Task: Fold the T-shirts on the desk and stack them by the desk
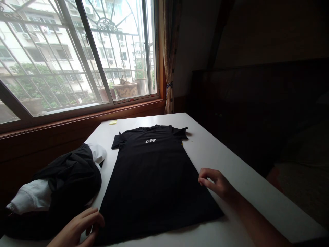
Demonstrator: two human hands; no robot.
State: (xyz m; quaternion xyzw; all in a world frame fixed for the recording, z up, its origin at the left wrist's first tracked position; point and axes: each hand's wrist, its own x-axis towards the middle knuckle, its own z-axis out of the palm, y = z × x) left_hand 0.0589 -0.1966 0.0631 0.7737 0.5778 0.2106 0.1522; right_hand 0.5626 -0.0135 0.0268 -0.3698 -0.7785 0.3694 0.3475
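Observation:
A black T-shirt (156,185) with a small white print on its chest lies spread flat on the white table (231,164), collar at the far end and hem towards me. At its lower left edge, my left hand (83,224) has its fingers curled against the cloth in a pinch. My right hand (214,180) pinches at the shirt's right side edge, about halfway down, with thumb and forefinger pressed together.
A heap of black and white clothes (74,175) rests at the table's left edge. A yellow slip (113,122) lies near the far left corner. Beyond the table are a barred window (115,51), a tied curtain (170,61) and dark furniture on the right.

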